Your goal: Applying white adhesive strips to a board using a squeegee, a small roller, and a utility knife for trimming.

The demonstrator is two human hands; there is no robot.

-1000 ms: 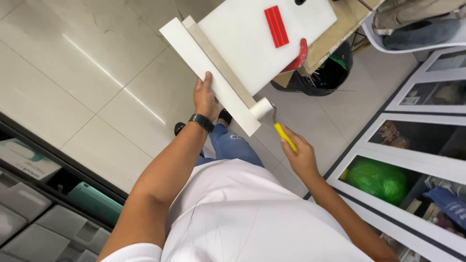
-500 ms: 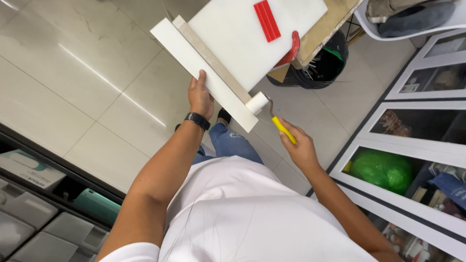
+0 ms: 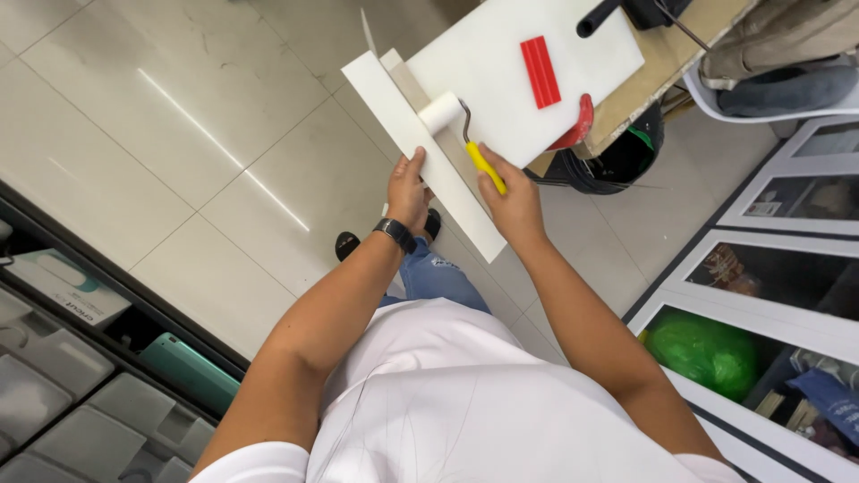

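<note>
My right hand (image 3: 512,199) grips the yellow handle of a small paint roller (image 3: 447,114); its white foam head rests on a long white strip (image 3: 403,134) that lies along the near edge of a white board (image 3: 501,80). My left hand (image 3: 409,190), with a black watch on the wrist, presses flat on the strip's nearer half. A red ridged block (image 3: 540,72) lies on the board, and a red curved object (image 3: 580,125) sits at the board's edge.
A black bin (image 3: 617,161) stands under the wooden table (image 3: 662,72). A white chair with a grey cushion (image 3: 778,89) is at the upper right. White glass-door cabinets (image 3: 769,295) run along the right, one with a green bag (image 3: 702,349). Grey bins and a teal box (image 3: 183,371) are at the lower left.
The roller has travelled up the strip, from its near end to about the middle. My right hand followed it, and my left hand stayed pressed on the strip.
</note>
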